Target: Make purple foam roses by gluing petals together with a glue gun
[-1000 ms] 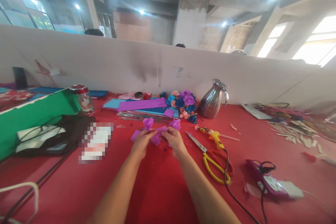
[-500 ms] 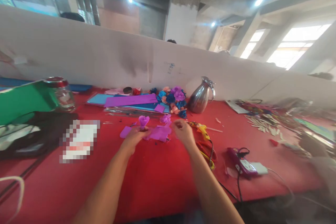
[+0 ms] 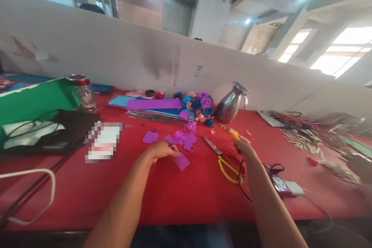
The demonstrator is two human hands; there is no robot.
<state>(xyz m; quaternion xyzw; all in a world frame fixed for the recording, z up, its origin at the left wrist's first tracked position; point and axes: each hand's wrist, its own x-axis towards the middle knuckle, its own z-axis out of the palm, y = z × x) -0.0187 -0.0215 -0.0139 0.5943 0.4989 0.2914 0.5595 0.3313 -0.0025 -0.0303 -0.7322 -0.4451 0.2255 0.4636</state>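
My left hand (image 3: 164, 151) is closed in a pinch over the middle of the table, on a purple paper flower (image 3: 178, 137) that is partly hidden and merges with the paper behind. A flat purple paper piece (image 3: 182, 162) shows just below the fingertips; whether they hold it too, I cannot tell. Another purple cut piece (image 3: 150, 136) lies to the left, and a small purple flower (image 3: 190, 127) stands behind. Farther right, my right hand (image 3: 244, 150) is wrapped round a yellow glue gun (image 3: 234, 134) with a black cord. Scissors (image 3: 225, 162) with yellow and red handles lie between the hands.
Behind are stacked paper sheets (image 3: 154, 104), a bunch of paper flowers (image 3: 200, 104) and a metal jug (image 3: 231, 104). At right are a power strip (image 3: 280, 184) and several pale sticks (image 3: 302, 139). A glass jar (image 3: 85, 95) and dark bag (image 3: 55, 131) stand left.
My right hand has moved right and closed on the glue gun, uncovering the scissors. My left hand has tilted the flower, and a flat purple piece now shows below it. The view has shifted.
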